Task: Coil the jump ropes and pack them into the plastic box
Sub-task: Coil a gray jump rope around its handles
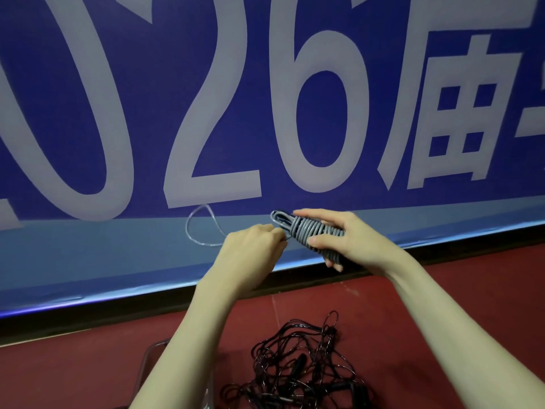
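- While the grey jump rope is nearly bundled, its last free stretch still loops out to the left as a thin clear-grey arc in front of the banner, so this rope looks close to done but not tied off.
- The left hand has its fingers curled in, pinching the rope's free end right beside the bundle; judging by this, it is feeding or tucking the final turn.
- The right hand grips the bundle across its middle, thumb on the near side and fingers over the far side, holding it level above the floor.
- Left of the forearms, at the near edge, a curved clear rim shows; it is probably the plastic box, though too little is visible to say what it holds.
- Right of that, on the red floor, lies a tangled heap of black jump ropes with dark handles among the strands, none coiled. By the look of it, most of the work remains: these must be separated, wound one by one and packed.
- The tangle is the main obstacle, since the strands cross and loop through each other.
- Behind everything stands a blue banner with large pale numerals, its lower edge meeting a dark strip at the floor.
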Demonstrator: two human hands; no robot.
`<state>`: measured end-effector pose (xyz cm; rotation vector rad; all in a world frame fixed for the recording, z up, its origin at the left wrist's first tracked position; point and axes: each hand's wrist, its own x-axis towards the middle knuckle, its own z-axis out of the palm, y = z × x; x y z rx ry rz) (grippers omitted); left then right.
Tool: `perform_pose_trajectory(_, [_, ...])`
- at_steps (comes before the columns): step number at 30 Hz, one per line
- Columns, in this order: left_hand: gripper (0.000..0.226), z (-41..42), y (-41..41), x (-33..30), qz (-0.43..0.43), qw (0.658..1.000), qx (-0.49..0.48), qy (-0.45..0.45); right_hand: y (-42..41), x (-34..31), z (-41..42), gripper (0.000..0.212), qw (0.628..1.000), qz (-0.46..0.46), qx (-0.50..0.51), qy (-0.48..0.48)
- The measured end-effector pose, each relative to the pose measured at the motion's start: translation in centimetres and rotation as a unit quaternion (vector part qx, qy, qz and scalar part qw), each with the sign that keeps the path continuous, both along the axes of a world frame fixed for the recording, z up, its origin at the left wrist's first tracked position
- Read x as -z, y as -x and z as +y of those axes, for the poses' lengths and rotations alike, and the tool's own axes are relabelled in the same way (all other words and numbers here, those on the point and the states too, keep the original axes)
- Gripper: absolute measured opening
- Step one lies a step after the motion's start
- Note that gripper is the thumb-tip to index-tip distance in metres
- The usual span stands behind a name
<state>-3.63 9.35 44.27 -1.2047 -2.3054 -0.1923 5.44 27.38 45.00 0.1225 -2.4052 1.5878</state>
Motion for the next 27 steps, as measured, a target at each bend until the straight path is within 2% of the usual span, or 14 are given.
perform_pose_trajectory(5, [0.021, -0.5, 0.9, -0.8, 0.056, 0.989, 0.132, -0.020, -0.2, 0.2, -0.4, 0.046, 0.999, -0.042, -0.011, 0.026])
perform_pose_trajectory(8, [0.018, -0.7, 1.2, -1.3, 0.090, 0.983, 0.157, -0.039, -0.6, -0.1, -0.3, 0.042, 0.996, -0.066, -0.040, 0.053])
perform_pose_trajectory(12, [0.025, -1.2, 0.8, -1.3, 0.046, 0.977, 0.188, -0.089, -1.3, -0.5, -0.2, 0.042, 0.988, -0.103, -0.084, 0.073])
perform_pose_trajectory(15, [0.040, -1.8, 0.5, -1.4, -0.027, 0.972, 0.179, -0.147, -1.6, -0.7, -0.1, 0.043, 0.984, -0.121, -0.103, 0.080])
perform_pose_trajectory(18, [0.043, -2.1, 0.1, -1.7, -0.084, 0.961, 0.184, -0.190, -1.8, -0.9, -0.2, 0.046, 0.981, -0.121, -0.127, 0.087])
perform_pose_trajectory(20, [0.040, -2.2, -0.1, -1.8, -0.199, 0.929, 0.209, -0.232, -1.9, -1.0, -0.2, 0.047, 0.979, -0.119, -0.139, 0.091])
perform_pose_trajectory(23, [0.030, -2.2, -0.2, -1.8, -0.373, 0.854, 0.253, -0.260, -2.0, -1.1, -0.2, 0.045, 0.976, -0.114, -0.156, 0.100])
perform_pose_trajectory(25, [0.022, -2.2, -0.2, -1.7, -0.447, 0.806, 0.285, -0.262, -2.0, -1.0, -0.3, 0.044, 0.974, -0.111, -0.167, 0.106])
perform_pose_trajectory(27, [0.014, -2.2, -0.1, -1.4, -0.486, 0.776, 0.301, -0.266, -1.9, -0.8, -0.4, 0.045, 0.972, -0.112, -0.175, 0.110])
